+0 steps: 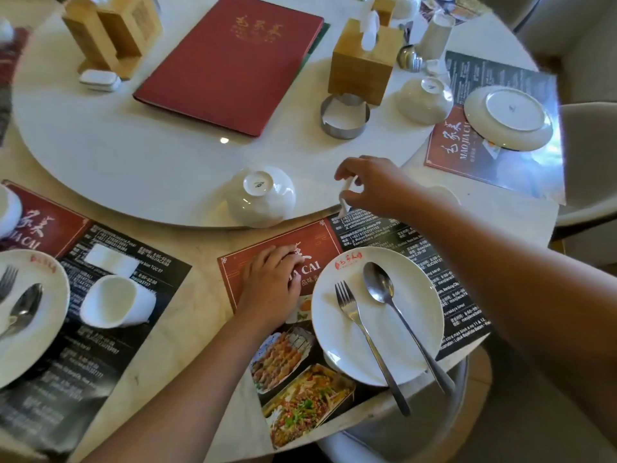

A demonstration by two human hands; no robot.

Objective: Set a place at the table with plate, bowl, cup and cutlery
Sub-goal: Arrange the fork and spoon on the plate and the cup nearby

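Observation:
A white plate [397, 345] sits on the printed placemat [290, 372] in front of me, with a fork [362, 332] and a spoon [394, 305] lying across it. A white bowl [263, 195] stands upside down on the edge of the round turntable [133, 155]. My right hand [377, 185] hovers right of the bowl and pinches a small white ceramic spoon [345, 197] by its handle, above the mat's far edge. My left hand [272, 284] rests flat on the mat's red corner, left of the plate.
A second setting lies at left: plate [33, 315] with cutlery, a white cup [113, 302] tipped on its side. At the right are an upturned bowl [424, 100] and upturned plate [509, 116]. A red menu [233, 61], wooden holders [365, 60] and a steel ring [345, 116] stand on the turntable.

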